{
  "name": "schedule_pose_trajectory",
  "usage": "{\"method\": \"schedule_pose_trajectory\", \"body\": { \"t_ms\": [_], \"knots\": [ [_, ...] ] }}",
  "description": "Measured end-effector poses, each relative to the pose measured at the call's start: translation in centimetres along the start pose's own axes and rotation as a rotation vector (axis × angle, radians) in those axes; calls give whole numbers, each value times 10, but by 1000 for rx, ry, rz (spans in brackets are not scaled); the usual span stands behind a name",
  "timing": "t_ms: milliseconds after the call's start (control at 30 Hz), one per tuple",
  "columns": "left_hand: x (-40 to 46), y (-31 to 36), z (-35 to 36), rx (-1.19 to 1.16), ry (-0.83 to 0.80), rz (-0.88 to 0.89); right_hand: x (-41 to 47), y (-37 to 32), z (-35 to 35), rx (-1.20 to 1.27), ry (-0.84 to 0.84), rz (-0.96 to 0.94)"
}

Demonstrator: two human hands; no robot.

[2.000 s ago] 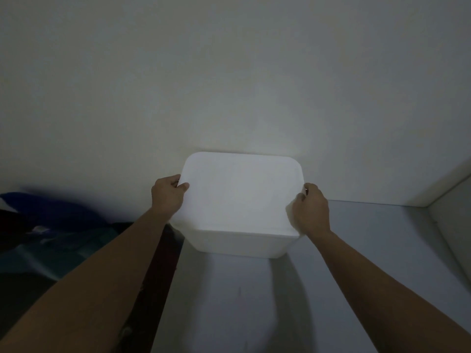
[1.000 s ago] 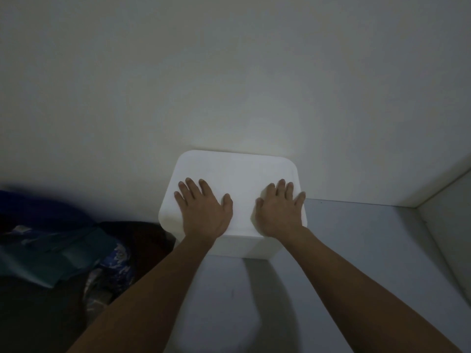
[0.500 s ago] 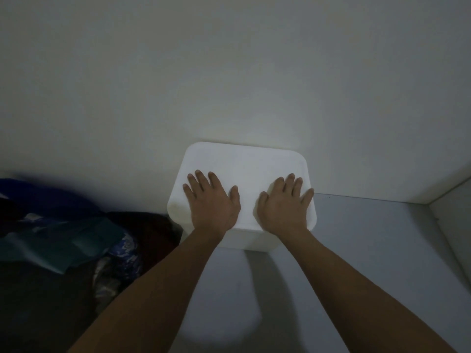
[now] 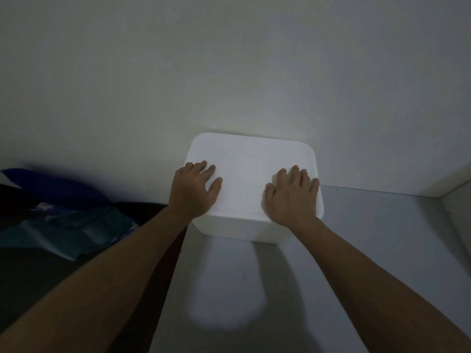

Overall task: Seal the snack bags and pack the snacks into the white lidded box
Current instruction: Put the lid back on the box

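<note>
The white lidded box (image 4: 248, 161) stands on a grey surface against the pale wall, with its lid on. My left hand (image 4: 193, 192) lies palm down on the lid's left part, fingers slightly curled and apart. My right hand (image 4: 293, 196) lies palm down on the lid's right part, near its right edge. Neither hand holds anything. No snack bags are in view; the inside of the box is hidden by the lid.
The grey surface (image 4: 382, 238) runs from the box toward me and to the right, ending at a low white wall (image 4: 456, 197). On the left, past the surface's edge, lies a dark heap of blue and teal cloth (image 4: 71, 220).
My hands went from gripping the lid's left and right edges to lying flat on top. In the last half second they slid apart toward the lid's sides.
</note>
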State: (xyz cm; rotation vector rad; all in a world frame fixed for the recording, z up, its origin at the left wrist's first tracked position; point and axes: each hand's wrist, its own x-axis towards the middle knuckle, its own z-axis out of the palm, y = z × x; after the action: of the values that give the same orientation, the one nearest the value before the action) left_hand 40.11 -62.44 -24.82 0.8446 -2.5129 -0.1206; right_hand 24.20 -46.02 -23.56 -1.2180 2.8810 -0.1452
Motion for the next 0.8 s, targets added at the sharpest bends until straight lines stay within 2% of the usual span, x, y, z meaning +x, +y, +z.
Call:
{"method": "schedule_pose_trajectory", "body": {
  "t_ms": [133,300,500,700,800],
  "knots": [
    [0,-6,-1,-38,-12,26,0,14,-2,-69,94,-87],
    [-1,-6,-3,-105,-30,-29,-7,17,-1,89,259,-75],
    [-1,-6,4,88,-242,35,-1,18,0,16,-22,-75],
    [11,-7,2,116,-268,28,0,18,-3,-6,-90,-96],
    [21,-10,-1,140,-350,-56,9,20,-6,34,-101,-46]
  ]
}}
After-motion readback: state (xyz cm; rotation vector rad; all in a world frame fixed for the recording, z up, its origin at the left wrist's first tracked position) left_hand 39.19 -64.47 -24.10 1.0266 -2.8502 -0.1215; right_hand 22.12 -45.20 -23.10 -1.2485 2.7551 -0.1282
